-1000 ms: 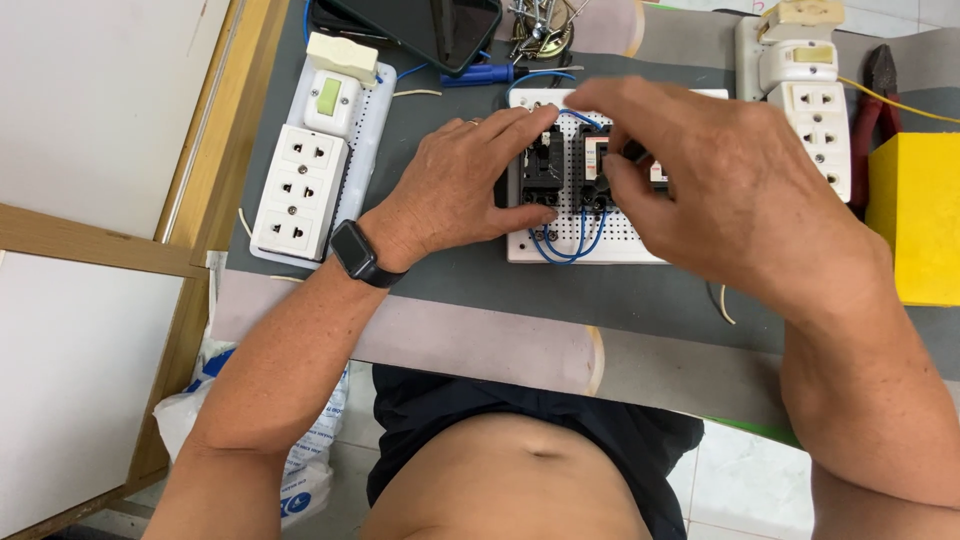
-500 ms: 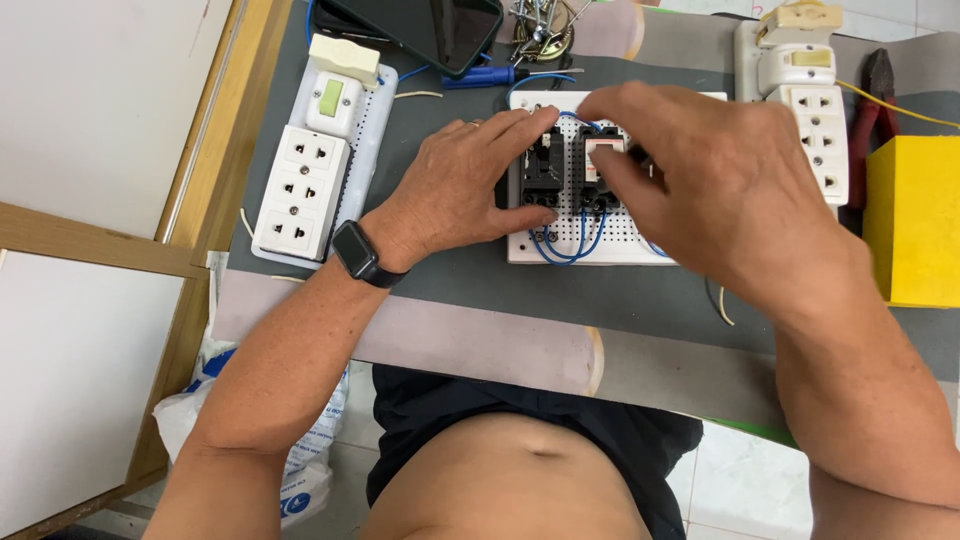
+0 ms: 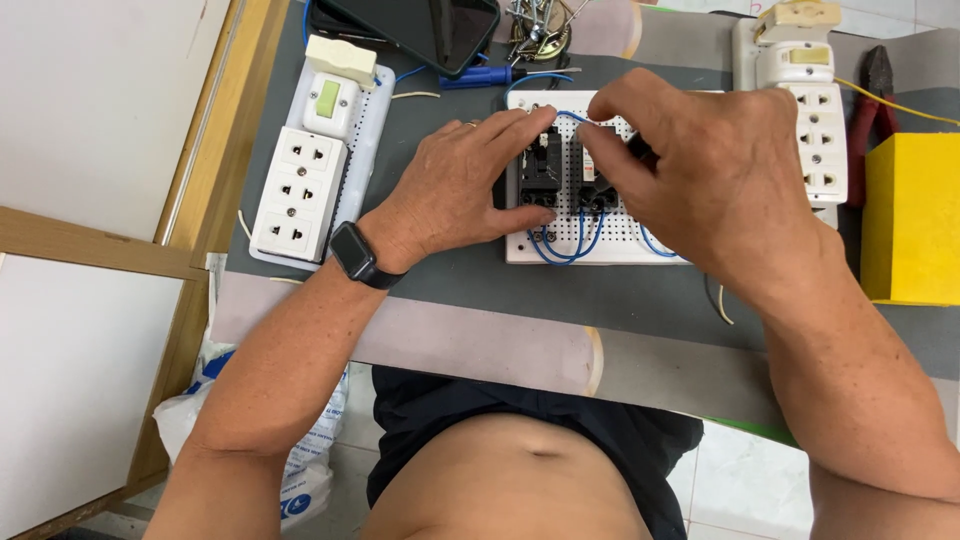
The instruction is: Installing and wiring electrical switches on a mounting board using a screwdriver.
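A white perforated board (image 3: 610, 248) lies on the grey table mat, carrying two black breaker-like blocks (image 3: 541, 168) joined by looped blue wires (image 3: 568, 245). My left hand (image 3: 455, 185), with a black watch on the wrist, rests flat beside the left block, its fingertips touching the block's top. My right hand (image 3: 705, 170) covers the right half of the board; its thumb and fingers pinch at the top of the right block (image 3: 594, 180), by a blue wire. What the fingers hold is hidden.
A white socket strip with a green switch (image 3: 312, 165) lies at left. A second white socket strip (image 3: 815, 125) and red-handled pliers (image 3: 872, 95) sit at right beside a yellow box (image 3: 912, 215). A dark phone (image 3: 425, 25), a blue screwdriver (image 3: 490, 76) and loose screws lie behind.
My right hand has shifted slightly up and right, baring more of the two blocks and the blue loops. The left hand stays in place.
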